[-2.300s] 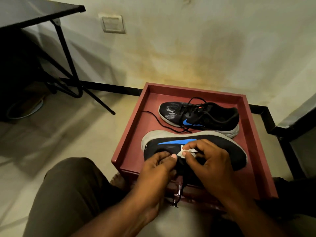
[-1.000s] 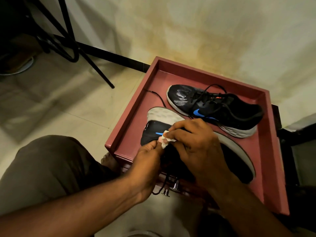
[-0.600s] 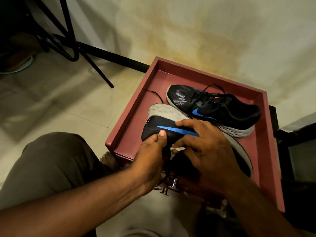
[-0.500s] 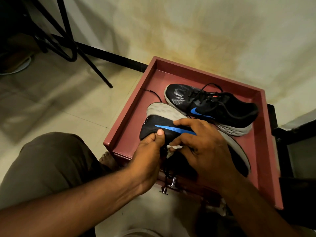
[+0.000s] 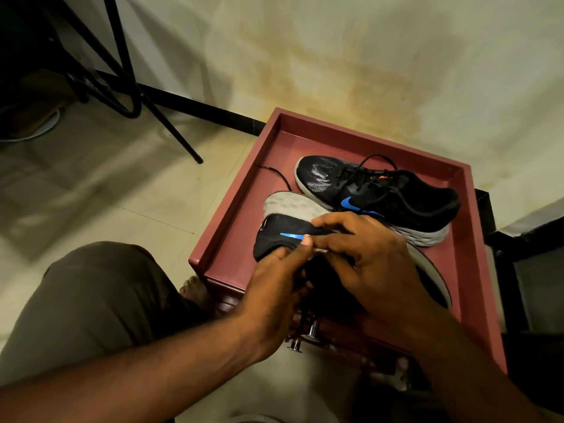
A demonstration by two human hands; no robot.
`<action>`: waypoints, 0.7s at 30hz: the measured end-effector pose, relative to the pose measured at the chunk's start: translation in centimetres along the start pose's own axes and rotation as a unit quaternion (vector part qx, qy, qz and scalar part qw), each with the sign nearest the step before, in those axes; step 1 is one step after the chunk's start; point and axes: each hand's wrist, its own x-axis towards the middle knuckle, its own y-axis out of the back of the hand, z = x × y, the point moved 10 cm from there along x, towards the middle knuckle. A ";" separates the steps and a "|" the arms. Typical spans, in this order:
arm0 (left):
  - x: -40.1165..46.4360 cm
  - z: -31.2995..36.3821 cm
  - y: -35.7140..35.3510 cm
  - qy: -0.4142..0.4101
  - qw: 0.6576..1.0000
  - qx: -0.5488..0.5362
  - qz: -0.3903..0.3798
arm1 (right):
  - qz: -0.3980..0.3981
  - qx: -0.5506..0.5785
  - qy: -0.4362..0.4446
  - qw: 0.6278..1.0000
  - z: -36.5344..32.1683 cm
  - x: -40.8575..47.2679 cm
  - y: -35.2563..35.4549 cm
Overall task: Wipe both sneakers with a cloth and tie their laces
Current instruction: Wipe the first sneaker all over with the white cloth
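cloth (image 5: 319, 250) mostly hidden under fingers

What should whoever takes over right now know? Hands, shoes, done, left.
Left hand grips the near sneaker, tipped on its side in the red tray, sole facing away.
Right hand presses a small white cloth, mostly hidden, against that shoe's upper.
Far sneaker sits upright at the tray's back, laces loose, whitish marks on its toe.
Done: nothing visibly finished.
Left: finish this wipe, wipe the far shoe, tie both.

Far sneaker (image 5: 384, 196) and raised tray rim (image 5: 235, 190) hem tilted near sneaker (image 5: 283, 221); bare tray floor left.
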 end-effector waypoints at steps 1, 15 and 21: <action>0.0 0.1 -0.1 -0.004 1.000 0.010 -0.003 | -0.023 -0.006 0.011 1.000 -0.1 0.0 0.0; 1.2 0.3 1.5 -0.025 0.994 0.090 0.063 | -0.023 0.076 -0.006 0.997 0.5 0.3 0.4; 0.6 0.4 0.2 -0.014 0.996 0.082 -0.025 | -0.019 0.016 -0.016 1.000 0.1 -0.2 -0.5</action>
